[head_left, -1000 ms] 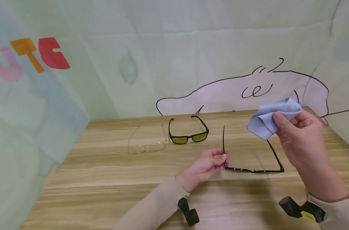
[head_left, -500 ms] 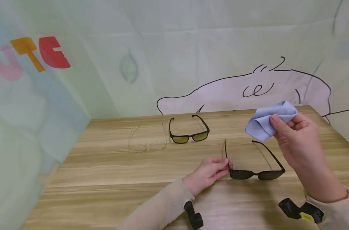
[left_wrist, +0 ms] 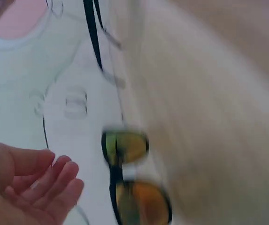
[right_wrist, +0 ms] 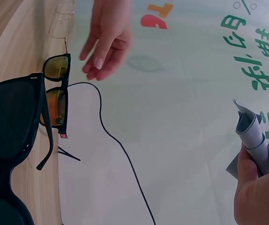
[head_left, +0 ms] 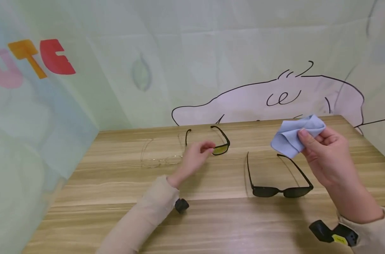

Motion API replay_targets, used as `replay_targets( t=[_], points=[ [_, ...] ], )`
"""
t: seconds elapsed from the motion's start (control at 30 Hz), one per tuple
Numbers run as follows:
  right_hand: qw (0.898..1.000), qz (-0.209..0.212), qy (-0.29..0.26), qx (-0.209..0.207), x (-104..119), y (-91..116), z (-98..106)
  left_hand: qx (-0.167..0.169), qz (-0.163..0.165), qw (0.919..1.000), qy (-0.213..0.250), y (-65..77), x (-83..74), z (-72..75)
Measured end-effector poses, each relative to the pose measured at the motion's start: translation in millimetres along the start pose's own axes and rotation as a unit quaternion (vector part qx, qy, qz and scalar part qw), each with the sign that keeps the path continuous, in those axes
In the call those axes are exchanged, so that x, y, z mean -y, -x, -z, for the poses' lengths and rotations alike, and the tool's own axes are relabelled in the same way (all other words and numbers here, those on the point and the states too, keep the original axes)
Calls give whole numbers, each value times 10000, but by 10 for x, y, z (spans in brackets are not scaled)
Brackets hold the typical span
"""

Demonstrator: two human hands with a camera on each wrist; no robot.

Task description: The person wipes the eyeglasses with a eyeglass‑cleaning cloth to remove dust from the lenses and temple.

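Observation:
My left hand (head_left: 194, 158) reaches over the black-framed sunglasses with yellow lenses (head_left: 221, 150), covering one lens in the head view. In the left wrist view its loosely bent fingers (left_wrist: 64, 183) hold nothing and are apart from those sunglasses (left_wrist: 117, 174). My right hand (head_left: 332, 158) pinches a folded light blue cloth (head_left: 294, 135) between thumb and fingers, raised above the right side of the table. Below it, black sunglasses with dark lenses (head_left: 264, 192) rest on the table, temples unfolded and pointing away from me.
Thin-rimmed clear glasses (head_left: 152, 163) lie unfolded left of the yellow-lens pair. The wood-grain table (head_left: 116, 211) ends at the back against a printed cloth backdrop (head_left: 192, 70). Another backdrop panel (head_left: 27, 141) borders the left side.
My left hand has set the dark sunglasses down, let go of their temple and moved left and away to the yellow-lens pair. The right hand with the cloth has barely moved.

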State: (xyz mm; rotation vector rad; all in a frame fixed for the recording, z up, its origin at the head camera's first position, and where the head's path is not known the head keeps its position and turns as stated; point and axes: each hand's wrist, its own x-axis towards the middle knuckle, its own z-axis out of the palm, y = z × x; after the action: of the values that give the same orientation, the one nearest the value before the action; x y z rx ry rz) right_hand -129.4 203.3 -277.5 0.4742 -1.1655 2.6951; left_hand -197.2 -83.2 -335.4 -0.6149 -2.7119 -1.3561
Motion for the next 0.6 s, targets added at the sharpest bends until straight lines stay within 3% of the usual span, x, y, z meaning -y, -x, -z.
replay_targets(
  t=[0.07, 0.13, 0.27, 0.4, 0.47, 0.53, 0.6],
  points=[
    [10000, -38, 15, 12, -2, -1, 4, -34, -340, 9957, -856, -68, 116, 183],
    [9999, -85, 48, 46, -1, -1, 7, 155, -650, 9843, -1632, -123, 230, 336],
    [9997, -216, 82, 102, 3, 2, 18, 819, -1225, 9480, -2821, -176, 417, 515],
    [9994, -328, 77, 60, 0, 11, 35, 1178, -1461, 9100, -3697, -184, 532, 531],
    [9994, -349, 63, 31, -5, 9, 40, 1198, -1431, 8963, -4024, -182, 558, 503],
    [9994, -346, 84, 4, -14, 8, 40, 1172, -1381, 8894, -4197, -178, 554, 468],
    [9994, -348, 65, -25, -23, 11, 41, 1129, -1385, 8881, -4235, -172, 536, 438]
  ],
)
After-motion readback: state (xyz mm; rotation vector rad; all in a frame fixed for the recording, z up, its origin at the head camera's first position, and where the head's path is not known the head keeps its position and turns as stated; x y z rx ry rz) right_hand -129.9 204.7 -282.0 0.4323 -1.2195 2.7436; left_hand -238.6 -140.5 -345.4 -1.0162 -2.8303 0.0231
